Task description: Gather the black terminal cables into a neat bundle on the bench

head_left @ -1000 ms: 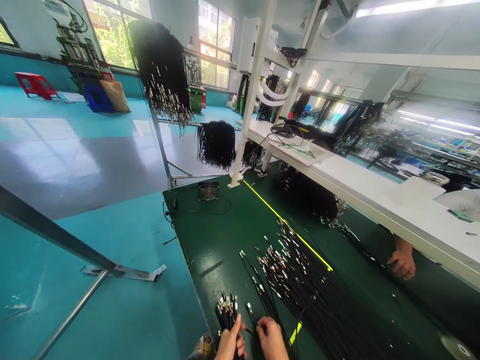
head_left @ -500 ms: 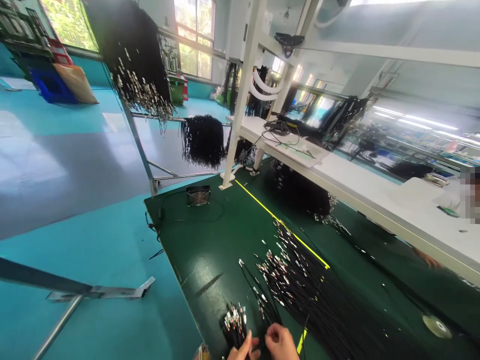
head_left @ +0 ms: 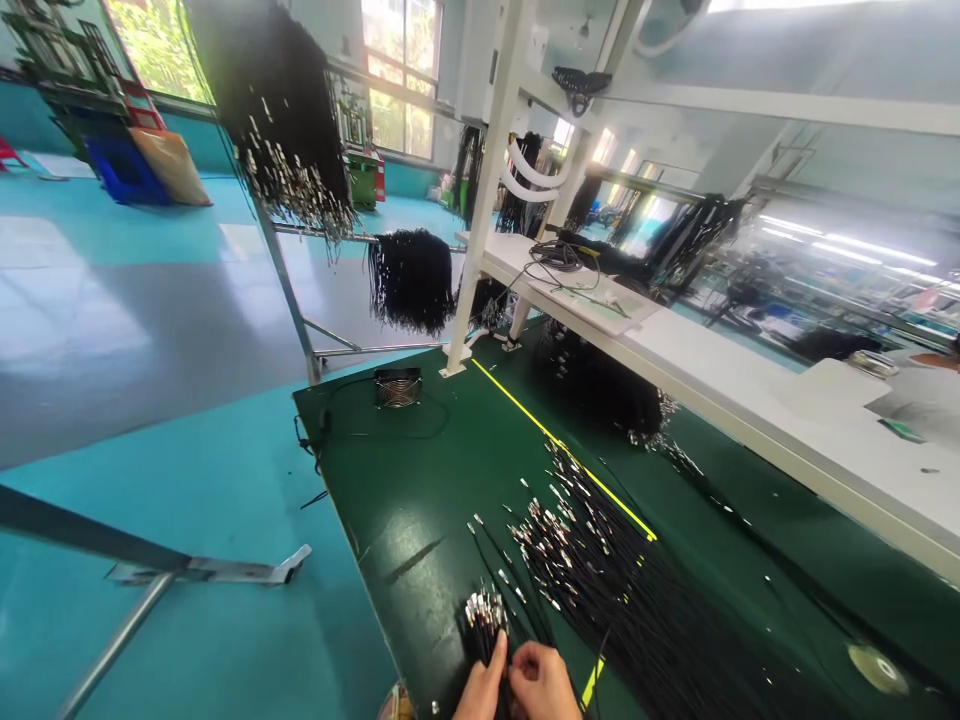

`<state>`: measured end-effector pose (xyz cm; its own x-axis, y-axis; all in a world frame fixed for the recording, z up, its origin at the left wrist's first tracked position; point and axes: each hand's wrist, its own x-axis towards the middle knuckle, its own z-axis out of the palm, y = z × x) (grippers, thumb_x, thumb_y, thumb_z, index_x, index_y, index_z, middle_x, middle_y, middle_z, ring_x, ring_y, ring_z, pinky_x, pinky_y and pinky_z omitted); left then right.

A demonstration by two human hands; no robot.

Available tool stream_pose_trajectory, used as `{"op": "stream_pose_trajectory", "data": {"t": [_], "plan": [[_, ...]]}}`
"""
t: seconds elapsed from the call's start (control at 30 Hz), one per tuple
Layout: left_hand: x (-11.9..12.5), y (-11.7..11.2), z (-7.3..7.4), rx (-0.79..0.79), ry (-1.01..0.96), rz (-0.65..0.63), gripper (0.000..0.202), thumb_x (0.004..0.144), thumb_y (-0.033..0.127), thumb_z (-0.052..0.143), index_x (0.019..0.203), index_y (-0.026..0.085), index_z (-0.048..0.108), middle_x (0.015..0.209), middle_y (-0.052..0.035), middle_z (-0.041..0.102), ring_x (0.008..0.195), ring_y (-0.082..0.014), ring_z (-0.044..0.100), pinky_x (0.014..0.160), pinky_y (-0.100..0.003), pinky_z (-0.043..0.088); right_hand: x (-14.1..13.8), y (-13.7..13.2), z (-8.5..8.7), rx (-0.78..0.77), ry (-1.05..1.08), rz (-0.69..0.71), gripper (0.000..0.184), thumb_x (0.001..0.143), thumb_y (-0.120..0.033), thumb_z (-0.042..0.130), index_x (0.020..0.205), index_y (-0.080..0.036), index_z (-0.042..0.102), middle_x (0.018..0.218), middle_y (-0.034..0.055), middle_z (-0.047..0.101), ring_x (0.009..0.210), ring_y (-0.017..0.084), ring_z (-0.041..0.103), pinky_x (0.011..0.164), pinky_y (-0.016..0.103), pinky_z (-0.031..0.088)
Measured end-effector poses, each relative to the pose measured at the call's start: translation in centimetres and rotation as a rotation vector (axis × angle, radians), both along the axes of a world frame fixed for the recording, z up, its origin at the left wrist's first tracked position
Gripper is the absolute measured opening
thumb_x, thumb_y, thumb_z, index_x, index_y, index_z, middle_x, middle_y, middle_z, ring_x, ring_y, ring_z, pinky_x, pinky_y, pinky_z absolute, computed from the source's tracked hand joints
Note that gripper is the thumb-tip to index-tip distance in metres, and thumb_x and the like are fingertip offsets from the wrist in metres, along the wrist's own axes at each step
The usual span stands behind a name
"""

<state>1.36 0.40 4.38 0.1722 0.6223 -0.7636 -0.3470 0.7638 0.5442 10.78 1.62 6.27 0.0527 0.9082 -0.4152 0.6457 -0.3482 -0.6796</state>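
At the bottom edge, my left hand [head_left: 480, 692] grips a small bundle of black cables [head_left: 486, 620] with metal connector tips pointing away from me. My right hand [head_left: 544, 682] is pressed against the left one, fingers curled on the same bundle or a single cable; which one is hidden. Just right of my hands a big loose heap of the same black cables [head_left: 622, 590] lies spread on the dark green worktable [head_left: 420, 480]. A yellow line [head_left: 555, 440] runs along the table.
A small fan [head_left: 397, 387] with its cord sits at the table's far end. A white raised shelf [head_left: 720, 385] spans the right side, with more cable bundles beneath it. Cable bunches hang from a metal rack [head_left: 285, 120] on the left. Another person's sleeve shows at far right.
My two hands have drawn together on the bundle. The view has swung slightly, and the other person's hand under the shelf is no longer visible.
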Motion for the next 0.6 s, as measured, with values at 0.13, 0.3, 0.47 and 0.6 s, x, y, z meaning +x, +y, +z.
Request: {"op": "stream_pose_trajectory", "data": {"t": [0.13,0.3,0.47,0.6], "plan": [[0.7,-0.3,0.6,0.077,-0.031,0.059,0.059,0.052,0.076,0.046,0.05,0.017,0.053,0.041,0.0004,0.047,0.041,-0.0141,0.045,0.049,-0.029,0.039,-0.6,0.2,1.1,-0.017,0.081,-0.022,0.012,0.064,-0.025,0.04,0.056,-0.019,0.046,0.045,-0.0037,0.048,0.042,0.01,0.05,0.041,0.021,0.036],[0.4,-1.5,-1.7,0.071,0.094,-0.012,0.066,0.044,0.084,0.037,0.033,0.019,0.042,0.03,-0.0003,0.037,0.033,-0.0142,0.041,0.041,-0.029,0.033,1.3,0.1,1.1,-0.037,0.136,0.138,0.02,0.069,-0.024,0.038,0.065,-0.017,0.055,0.054,0.0011,0.058,0.05,0.014,0.058,0.048,0.024,0.044],[0.1,-3.1,-3.0,-0.056,0.124,0.06,0.068,0.032,0.09,0.029,0.026,0.022,0.026,0.026,0.0045,0.022,0.025,-0.0105,0.031,0.035,-0.028,0.028,6.0,-1.1,-2.0,0.185,-0.38,0.103,0.025,0.073,-0.021,0.036,0.093,-0.017,0.051,0.1,0.0136,0.058,0.092,0.024,0.058,0.078,0.036,0.044],[0.0,-3.6,-1.5,0.004,0.044,0.102,0.065,0.045,0.084,0.037,0.031,0.021,0.027,0.028,0.0056,0.024,0.025,-0.0087,0.031,0.037,-0.028,0.031,7.9,-1.8,-4.6,0.201,-0.304,0.104,0.016,0.075,-0.021,0.032,0.078,-0.021,0.048,0.085,0.0086,0.06,0.081,0.02,0.059,0.074,0.032,0.043]]}}
